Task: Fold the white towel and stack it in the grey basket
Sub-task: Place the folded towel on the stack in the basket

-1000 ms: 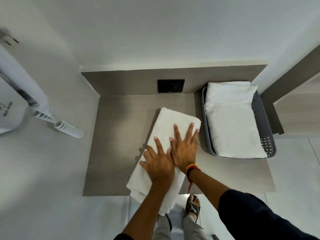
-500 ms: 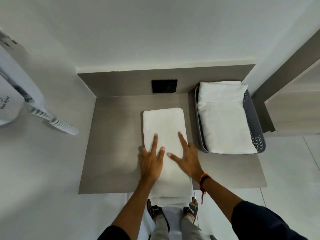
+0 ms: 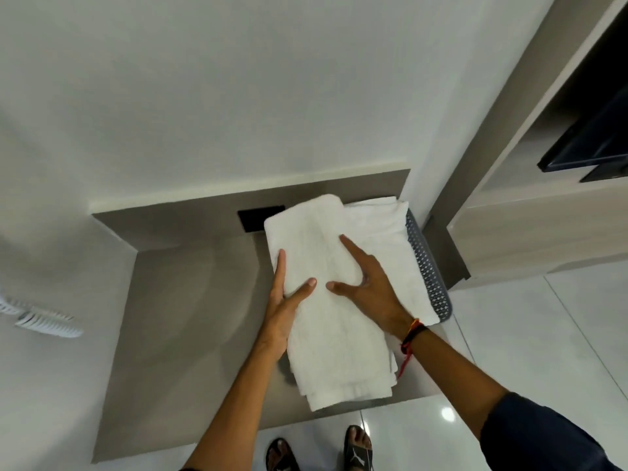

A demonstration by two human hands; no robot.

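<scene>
The folded white towel (image 3: 326, 300) is lifted off the grey counter (image 3: 190, 311), a long stacked rectangle tilted toward the back right. My left hand (image 3: 283, 307) grips its left edge, thumb on top and fingers beneath. My right hand (image 3: 368, 283) holds its right side, thumb and index finger spread on top. The towel's far end overlaps the left part of the grey basket (image 3: 430, 270), which stands at the counter's right end. Inside the basket lies another folded white towel (image 3: 390, 239). The basket's left wall is hidden behind the held towel.
A black socket plate (image 3: 253, 217) sits in the counter's back panel. A white coiled cord (image 3: 44, 321) hangs at the left wall. Wooden shelving with a dark device (image 3: 584, 144) rises on the right. My sandalled feet (image 3: 319, 450) stand on glossy floor tiles below.
Both hands went from pressing flat on the towel lying on the counter to gripping its sides. The towel has come up and moved back and right, over the basket's edge.
</scene>
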